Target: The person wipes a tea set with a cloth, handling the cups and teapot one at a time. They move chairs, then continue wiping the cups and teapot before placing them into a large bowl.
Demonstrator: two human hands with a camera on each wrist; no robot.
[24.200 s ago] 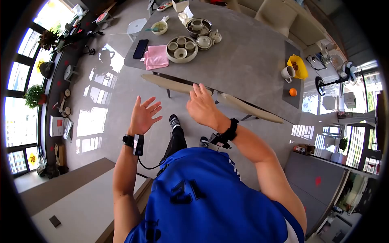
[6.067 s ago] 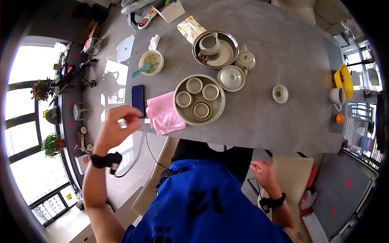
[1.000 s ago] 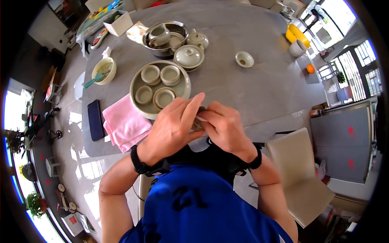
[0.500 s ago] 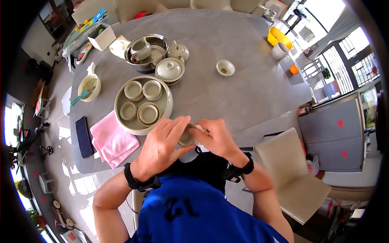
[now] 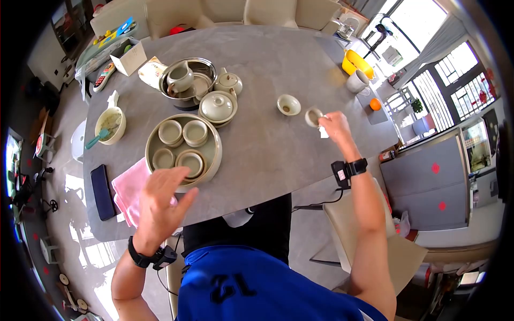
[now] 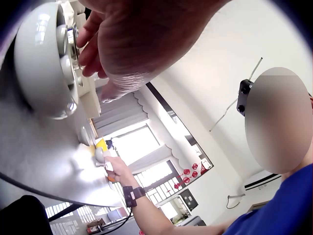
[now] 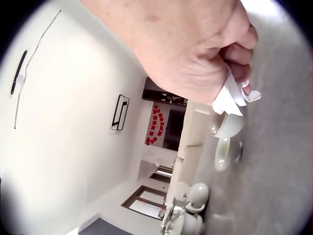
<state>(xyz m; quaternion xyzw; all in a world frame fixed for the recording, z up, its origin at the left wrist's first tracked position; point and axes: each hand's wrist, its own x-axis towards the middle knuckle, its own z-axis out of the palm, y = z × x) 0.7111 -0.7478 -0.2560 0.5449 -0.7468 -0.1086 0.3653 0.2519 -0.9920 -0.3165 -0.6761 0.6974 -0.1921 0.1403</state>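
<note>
Out over the table, my right hand (image 5: 336,127) (image 7: 195,54) holds a small cup (image 5: 313,116) (image 7: 231,125) by its side, with a crumpled white tissue (image 5: 323,132) (image 7: 229,98) between curled fingers and cup. A small white bowl (image 5: 289,105) (image 7: 228,152) stands just left of that cup in the head view. My left hand (image 5: 160,203) (image 6: 146,41) is held above the near edge of the round tray (image 5: 214,152) (image 6: 39,61), fingers extended and thumb apart, holding nothing. Several cups (image 5: 195,132) sit inside the tray.
Behind the tray stand a lidded bowl (image 5: 218,107), a teapot (image 5: 228,83) and a metal basin (image 5: 209,65). A pink cloth (image 5: 130,184), phone (image 5: 103,192) and food bowl (image 5: 115,132) lie left. Right are a mug (image 5: 357,81), yellow basket (image 5: 357,63) and orange (image 5: 375,104).
My right hand has moved away to the right with the small cup and tissue. My left hand has parted from the cup and moved left, beside the tray's near edge.
</note>
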